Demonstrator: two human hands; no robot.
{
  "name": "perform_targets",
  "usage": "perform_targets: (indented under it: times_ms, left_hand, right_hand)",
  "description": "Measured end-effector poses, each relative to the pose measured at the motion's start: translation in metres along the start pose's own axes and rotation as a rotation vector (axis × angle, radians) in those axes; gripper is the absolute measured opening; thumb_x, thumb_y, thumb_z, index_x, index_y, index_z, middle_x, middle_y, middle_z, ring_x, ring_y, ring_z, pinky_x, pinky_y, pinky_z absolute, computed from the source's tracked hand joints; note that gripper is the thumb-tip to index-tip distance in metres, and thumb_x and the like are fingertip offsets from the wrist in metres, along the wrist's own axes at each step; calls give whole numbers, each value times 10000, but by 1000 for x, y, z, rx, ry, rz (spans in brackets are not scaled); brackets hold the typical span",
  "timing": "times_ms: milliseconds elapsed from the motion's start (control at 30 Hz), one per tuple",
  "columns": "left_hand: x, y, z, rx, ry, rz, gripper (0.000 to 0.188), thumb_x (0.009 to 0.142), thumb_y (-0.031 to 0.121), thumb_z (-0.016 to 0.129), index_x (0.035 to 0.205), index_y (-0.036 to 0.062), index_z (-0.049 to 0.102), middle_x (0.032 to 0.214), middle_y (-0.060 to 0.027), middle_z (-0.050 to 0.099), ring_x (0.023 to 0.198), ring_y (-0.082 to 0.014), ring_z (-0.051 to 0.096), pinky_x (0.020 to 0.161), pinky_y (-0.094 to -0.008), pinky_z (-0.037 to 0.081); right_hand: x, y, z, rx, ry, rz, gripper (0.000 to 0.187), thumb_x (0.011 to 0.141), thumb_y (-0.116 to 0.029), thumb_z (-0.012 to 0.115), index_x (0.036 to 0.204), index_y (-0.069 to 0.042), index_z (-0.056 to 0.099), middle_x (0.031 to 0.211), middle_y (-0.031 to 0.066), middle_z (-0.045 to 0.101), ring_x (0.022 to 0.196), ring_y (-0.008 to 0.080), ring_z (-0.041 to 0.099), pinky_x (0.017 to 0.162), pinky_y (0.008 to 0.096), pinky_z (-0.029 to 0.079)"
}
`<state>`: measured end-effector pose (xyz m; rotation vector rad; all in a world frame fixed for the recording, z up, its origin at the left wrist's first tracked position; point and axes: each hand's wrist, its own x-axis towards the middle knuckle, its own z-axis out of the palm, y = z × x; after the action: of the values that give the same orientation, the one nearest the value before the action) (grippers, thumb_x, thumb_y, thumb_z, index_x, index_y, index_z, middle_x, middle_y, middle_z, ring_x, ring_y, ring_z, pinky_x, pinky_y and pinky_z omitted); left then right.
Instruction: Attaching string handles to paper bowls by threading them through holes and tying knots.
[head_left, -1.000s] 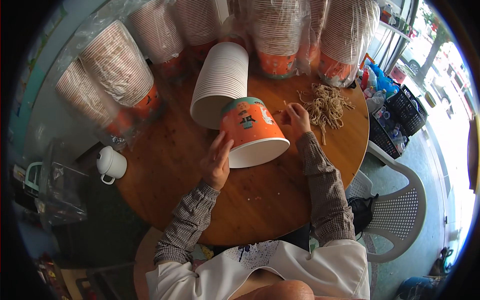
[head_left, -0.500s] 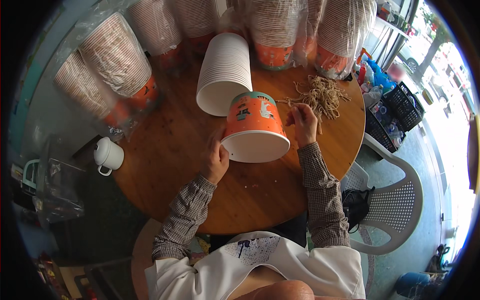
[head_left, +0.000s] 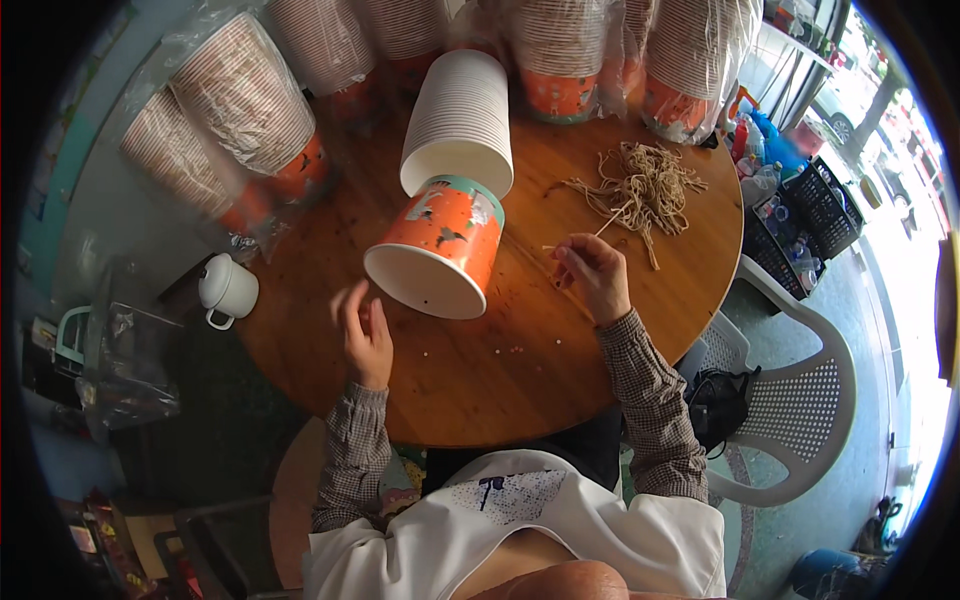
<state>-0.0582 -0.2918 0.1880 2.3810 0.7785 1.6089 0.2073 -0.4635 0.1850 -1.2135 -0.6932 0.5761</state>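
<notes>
An orange paper bucket (head_left: 455, 240) with a green base band and printed figures lies on its side, its white mouth facing me and a small dark hole near the rim. Just left of that mouth, my left hand (head_left: 364, 340) is open, fingers raised and a little apart, with a small gap to the rim. My right hand (head_left: 592, 275), to the right of the bucket, pinches a thin beige cord (head_left: 608, 222); one end sticks out past the fingertips. A tangled pile of the same cord (head_left: 650, 190) lies beyond that hand.
Behind the bucket lies a stack of nested white buckets (head_left: 458, 110). Plastic-wrapped bucket stacks (head_left: 245, 95) line the far edge of the round wooden table (head_left: 500, 400). A white enamel mug (head_left: 228, 287) stands at left; a white plastic chair (head_left: 795, 400) stands at right.
The orange bucket has swung left, its mouth now turned toward the left. My left hand has come off its side and moved left. My right hand still pinches, now slightly lower.
</notes>
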Motion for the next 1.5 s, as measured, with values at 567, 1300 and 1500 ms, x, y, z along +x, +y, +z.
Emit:
perform_targets:
  times_ms: [567, 1300, 1500]
  left_hand:
    - [-13, 92, 75, -473, -700, -362, 302, 980, 240, 539, 796, 1, 554, 598, -123, 519, 537, -274, 553, 507, -361, 420]
    - [-25, 71, 35, -596, -278, 15, 165, 837, 38, 672, 948, 29, 550, 872, -110, 572, 742, -223, 564, 651, -326, 469]
    - [-5, 54, 47, -617, -329, -283, 362, 900, 254, 646, 1121, -1, 515, 1033, -124, 572, 952, -232, 564, 789, -331, 474]
  right_hand:
    - [-33, -2, 13, -440, -295, -240, 92, 847, -60, 679, 938, -46, 678, 914, 37, 623, 750, 140, 602, 644, 259, 485]
    - [-9, 3, 14, -202, -211, 59, 97, 919, -80, 601, 983, -7, 598, 805, 15, 631, 689, 77, 585, 605, 218, 485]
    - [-3, -14, 25, 19, -116, -25, 91, 948, -101, 576, 966, -12, 567, 866, 37, 644, 755, 73, 602, 618, 217, 508]
